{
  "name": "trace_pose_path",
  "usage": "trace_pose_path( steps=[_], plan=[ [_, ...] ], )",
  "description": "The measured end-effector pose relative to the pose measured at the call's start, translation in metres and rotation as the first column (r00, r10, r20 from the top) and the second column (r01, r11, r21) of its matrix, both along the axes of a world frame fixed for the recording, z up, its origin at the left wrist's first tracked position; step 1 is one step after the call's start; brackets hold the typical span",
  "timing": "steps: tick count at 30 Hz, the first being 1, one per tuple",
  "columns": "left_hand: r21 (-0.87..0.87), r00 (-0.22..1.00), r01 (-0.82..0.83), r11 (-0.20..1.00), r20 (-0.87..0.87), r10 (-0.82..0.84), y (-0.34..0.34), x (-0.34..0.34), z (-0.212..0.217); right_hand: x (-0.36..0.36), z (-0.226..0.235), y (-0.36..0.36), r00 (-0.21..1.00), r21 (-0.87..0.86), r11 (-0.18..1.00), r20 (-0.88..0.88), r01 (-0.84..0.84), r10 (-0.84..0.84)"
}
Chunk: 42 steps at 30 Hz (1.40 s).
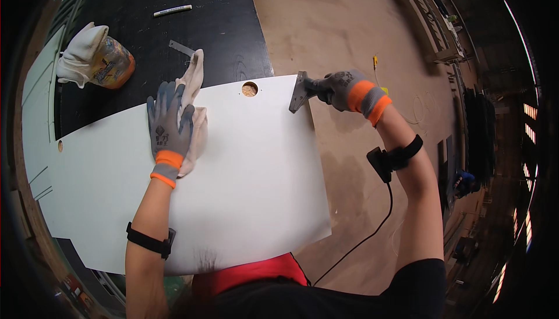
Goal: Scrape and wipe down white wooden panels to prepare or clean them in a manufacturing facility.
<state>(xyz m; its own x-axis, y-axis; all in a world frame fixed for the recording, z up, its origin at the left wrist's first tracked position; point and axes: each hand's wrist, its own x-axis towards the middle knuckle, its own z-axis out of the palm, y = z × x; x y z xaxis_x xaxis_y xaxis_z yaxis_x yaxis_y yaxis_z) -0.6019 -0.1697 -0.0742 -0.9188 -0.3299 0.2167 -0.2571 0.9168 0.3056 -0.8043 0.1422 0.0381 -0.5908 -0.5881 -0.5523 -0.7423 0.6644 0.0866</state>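
A large white panel (250,173) lies flat before me. My left hand (170,124), in a grey glove with an orange cuff, rests on it with fingers stretched out over a cream cloth (197,135). Part of that cloth is hidden under the palm. At the panel's far right corner my right hand (343,91), gloved alike, is closed round the handle of a scraper (300,93). The scraper's wide dark blade meets the panel's right edge. Between the hands, near the far edge, is a round hole (250,89) in the panel.
Beyond the panel, a black board (215,4) carries a white marker (173,11), a flat metal strip (183,47) and a jar (113,66) draped with a pale cloth (81,54). A wooden rack (428,19) stands far right. A black cable (389,202) hangs from my right forearm's strap.
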Motion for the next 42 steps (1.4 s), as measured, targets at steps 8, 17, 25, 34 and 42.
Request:
trace_pose_path(
  steps=[8,17,25,34,42],
  plan=[
    [-0.024,1.0,0.007,1.0,-0.017,-0.007,-0.003,0.002,0.002,-0.001,-0.001,-0.019,0.993,-0.062,0.998,0.109,-0.031,0.038],
    [0.028,0.999,0.007,1.0,-0.037,-0.006,-0.003,0.003,0.004,-0.022,-0.007,0.013,0.988,-0.201,0.979,0.132,-0.046,0.074],
    [0.085,0.952,0.046,0.995,-0.304,-0.018,0.008,0.005,0.014,0.001,-0.009,-0.063,0.98,-0.077,0.995,0.186,-0.063,0.076],
    [0.315,0.972,-0.043,0.948,-0.206,0.113,0.01,0.118,0.025,0.031,-0.004,-0.151,0.932,-0.051,0.944,0.153,-0.326,0.33],
    [0.289,0.898,0.418,0.861,0.013,-0.44,0.045,0.162,0.052,0.067,-0.008,-0.246,0.87,-0.156,0.885,0.172,-0.439,0.462]
  ],
)
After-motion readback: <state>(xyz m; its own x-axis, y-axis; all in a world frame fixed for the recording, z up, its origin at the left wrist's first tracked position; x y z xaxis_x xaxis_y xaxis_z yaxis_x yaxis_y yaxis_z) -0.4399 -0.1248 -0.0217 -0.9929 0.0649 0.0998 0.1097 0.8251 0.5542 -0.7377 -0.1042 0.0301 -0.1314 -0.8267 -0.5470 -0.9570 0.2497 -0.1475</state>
